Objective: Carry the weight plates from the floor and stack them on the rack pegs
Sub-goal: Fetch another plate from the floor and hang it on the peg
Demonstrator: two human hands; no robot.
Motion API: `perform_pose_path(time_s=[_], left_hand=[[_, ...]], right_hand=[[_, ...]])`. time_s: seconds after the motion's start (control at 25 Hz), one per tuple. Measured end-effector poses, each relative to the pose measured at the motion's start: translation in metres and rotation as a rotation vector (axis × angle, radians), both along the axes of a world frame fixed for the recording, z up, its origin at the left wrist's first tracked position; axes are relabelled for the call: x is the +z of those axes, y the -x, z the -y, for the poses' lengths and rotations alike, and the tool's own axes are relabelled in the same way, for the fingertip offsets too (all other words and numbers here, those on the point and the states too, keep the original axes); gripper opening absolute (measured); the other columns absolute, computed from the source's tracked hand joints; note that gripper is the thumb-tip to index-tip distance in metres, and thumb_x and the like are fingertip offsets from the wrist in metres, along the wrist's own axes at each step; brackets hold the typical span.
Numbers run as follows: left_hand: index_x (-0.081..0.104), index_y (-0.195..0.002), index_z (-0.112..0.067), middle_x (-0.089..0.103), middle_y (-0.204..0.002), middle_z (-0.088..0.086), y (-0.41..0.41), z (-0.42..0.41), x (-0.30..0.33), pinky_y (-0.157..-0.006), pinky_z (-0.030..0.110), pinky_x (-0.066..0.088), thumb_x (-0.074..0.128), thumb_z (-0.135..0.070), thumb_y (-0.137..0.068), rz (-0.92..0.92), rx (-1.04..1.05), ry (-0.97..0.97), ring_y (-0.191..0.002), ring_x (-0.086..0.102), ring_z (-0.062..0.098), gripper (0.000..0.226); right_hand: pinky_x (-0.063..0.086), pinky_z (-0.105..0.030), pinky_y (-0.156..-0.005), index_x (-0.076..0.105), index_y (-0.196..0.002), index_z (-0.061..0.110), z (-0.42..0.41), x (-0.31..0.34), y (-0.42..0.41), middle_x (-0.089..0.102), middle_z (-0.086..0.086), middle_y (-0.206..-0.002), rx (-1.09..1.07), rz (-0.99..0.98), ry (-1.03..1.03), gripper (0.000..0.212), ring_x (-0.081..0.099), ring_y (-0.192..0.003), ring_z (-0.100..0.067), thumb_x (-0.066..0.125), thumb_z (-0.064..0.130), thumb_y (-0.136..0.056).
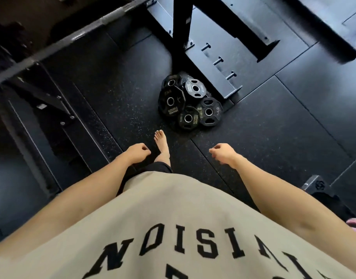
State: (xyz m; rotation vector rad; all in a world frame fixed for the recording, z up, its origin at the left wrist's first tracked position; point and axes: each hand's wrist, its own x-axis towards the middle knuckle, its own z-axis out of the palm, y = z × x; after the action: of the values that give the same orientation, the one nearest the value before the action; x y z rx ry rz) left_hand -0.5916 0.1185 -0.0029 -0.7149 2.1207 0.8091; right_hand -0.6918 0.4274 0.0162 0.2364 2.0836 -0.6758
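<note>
Hanging loose, both grips carry nothing: left hand (137, 153) and right hand (223, 153) have fingers softly curled, no plate in either, arms out front as the person walks up. Between the two grips and a bit ahead, a bare foot (162, 144) steps forward on the rubber floor (273, 121). Further ahead of the grips, slightly toward the right hand, the weight plates (190, 104) lie in a loose overlapping heap on the floor, several small black ones, at least one marked 5KG. Pile sits just beside the rack base (217, 75), likely dumped there for short carries. Short pegs (218, 61) stick out from that base, bare, so nothing is stacked there yet. Beyond the left hand, a barbell (76, 35) crosses overhead. Next step is probably bending to grab a top plate.
</note>
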Motion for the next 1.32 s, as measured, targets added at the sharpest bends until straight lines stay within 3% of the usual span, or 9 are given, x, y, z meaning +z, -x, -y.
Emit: perform_pose_path(time_s=[0.28, 0.44, 0.56, 0.76, 0.96, 1.08, 1.2, 1.32], left_hand=[[0.064, -0.114, -0.015, 0.065, -0.119, 0.006, 0.14, 0.074, -0.017, -0.089, 0.032, 0.044, 0.054, -0.027, -0.096, 0.054, 0.105, -0.056, -0.106, 0.058, 0.022, 0.024], [0.063, -0.119, -0.013, 0.064, -0.118, 0.007, 0.221, 0.105, -0.058, -0.087, 0.031, 0.043, 0.053, -0.027, -0.097, 0.122, 0.185, -0.072, -0.106, 0.058, 0.023, 0.028], [0.063, -0.116, -0.015, 0.065, -0.115, 0.006, 0.266, 0.119, -0.118, -0.082, 0.029, 0.042, 0.052, -0.028, -0.097, 0.132, 0.256, -0.084, -0.098, 0.058, 0.02, 0.026], [0.064, -0.109, -0.018, 0.067, -0.109, 0.004, 0.322, 0.135, -0.279, -0.082, 0.03, 0.042, 0.053, -0.027, -0.097, 0.159, 0.354, -0.065, -0.094, 0.057, 0.018, 0.019], [0.06, -0.112, -0.02, 0.064, -0.104, 0.002, 0.364, 0.143, -0.437, -0.08, 0.03, 0.043, 0.05, -0.028, -0.098, 0.132, 0.404, -0.041, -0.09, 0.057, 0.016, 0.019], [0.052, -0.124, -0.018, 0.061, -0.108, 0.003, 0.389, 0.139, -0.524, -0.081, 0.03, 0.04, 0.051, -0.03, -0.098, 0.104, 0.429, -0.038, -0.094, 0.055, 0.019, 0.029], [0.043, -0.133, -0.016, 0.059, -0.124, 0.008, 0.405, 0.134, -0.585, -0.086, 0.034, 0.04, 0.056, -0.034, -0.095, 0.077, 0.468, -0.044, -0.11, 0.056, 0.027, 0.044], [0.044, -0.128, -0.013, 0.055, -0.129, 0.01, 0.413, 0.127, -0.617, -0.093, 0.041, 0.043, 0.064, -0.034, -0.088, 0.041, 0.432, 0.004, -0.117, 0.054, 0.032, 0.049]], right_hand=[[0.052, -0.036, -0.079, 0.065, -0.11, 0.012, 0.08, -0.013, 0.152, 0.067, -0.007, -0.099, 0.015, 0.045, -0.05, 0.027, 0.064, -0.092, -0.024, 0.057, 0.033, -0.095], [0.047, -0.035, -0.072, 0.066, -0.1, 0.015, 0.126, -0.051, 0.234, 0.066, -0.003, -0.083, -0.013, 0.047, -0.028, 0.018, 0.061, -0.08, -0.022, 0.058, 0.03, -0.094], [0.049, -0.041, -0.076, 0.068, -0.099, 0.012, 0.153, -0.115, 0.283, 0.068, -0.008, -0.089, 0.003, 0.06, -0.019, 0.02, 0.062, -0.087, -0.028, 0.061, 0.03, -0.092], [0.048, -0.04, -0.088, 0.066, -0.11, 0.007, 0.193, -0.274, 0.348, 0.069, -0.014, -0.111, 0.078, 0.056, -0.035, 0.029, 0.063, -0.103, -0.031, 0.057, 0.03, -0.094], [0.049, -0.039, -0.091, 0.048, -0.133, 0.008, 0.215, -0.426, 0.382, 0.062, -0.011, -0.126, -0.019, -0.051, -0.074, 0.049, 0.059, -0.113, -0.031, 0.058, 0.034, -0.093], [0.042, -0.037, -0.094, 0.042, -0.139, 0.011, 0.221, -0.501, 0.39, 0.053, -0.013, -0.132, -0.033, -0.149, -0.119, 0.056, 0.054, -0.118, -0.031, 0.059, 0.036, -0.091], [0.041, -0.04, -0.094, 0.052, -0.12, 0.012, 0.226, -0.54, 0.39, 0.05, -0.009, -0.119, -0.017, -0.243, -0.135, 0.043, 0.049, -0.112, -0.031, 0.055, 0.042, -0.09], [0.044, -0.036, -0.078, 0.051, -0.099, 0.016, 0.231, -0.56, 0.387, 0.058, 0.001, -0.094, -0.076, -0.278, -0.061, 0.029, 0.056, -0.088, -0.019, 0.061, 0.039, -0.085]])
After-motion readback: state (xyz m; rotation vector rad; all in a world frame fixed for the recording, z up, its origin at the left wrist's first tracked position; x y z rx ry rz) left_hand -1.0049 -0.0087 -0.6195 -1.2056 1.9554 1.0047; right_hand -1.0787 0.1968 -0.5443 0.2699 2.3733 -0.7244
